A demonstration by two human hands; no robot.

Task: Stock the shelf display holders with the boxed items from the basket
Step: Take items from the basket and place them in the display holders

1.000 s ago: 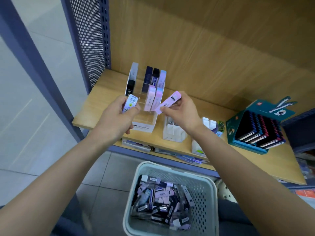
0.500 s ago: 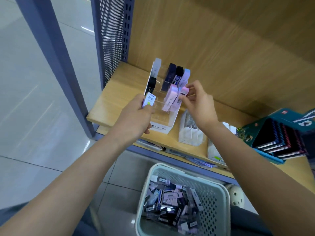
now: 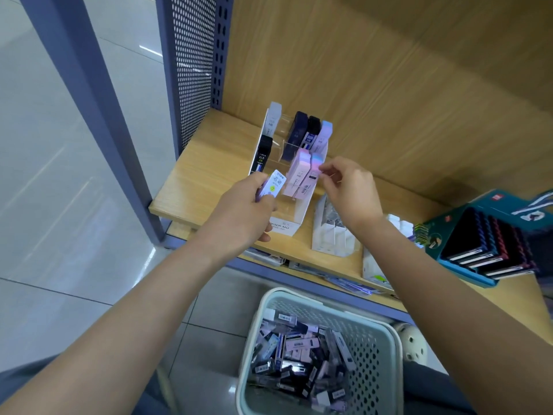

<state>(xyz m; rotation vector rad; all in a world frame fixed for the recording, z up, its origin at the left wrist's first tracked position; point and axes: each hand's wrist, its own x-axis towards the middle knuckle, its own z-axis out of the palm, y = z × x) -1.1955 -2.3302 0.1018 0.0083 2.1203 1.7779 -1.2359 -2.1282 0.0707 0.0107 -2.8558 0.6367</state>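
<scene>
My left grip clamps a white-labelled box beside the display holder on the shelf. My right grip meets a pink box slotted there; clamped or loose, I cannot tell. The basket below holds more.

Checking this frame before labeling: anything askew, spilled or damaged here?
Nothing is spilled or damaged. The holder stands straight on the shelf. Two minor oddities: the boxes in the basket lie in a jumbled heap, and flat packs poke out from under the shelf's front edge.
</scene>
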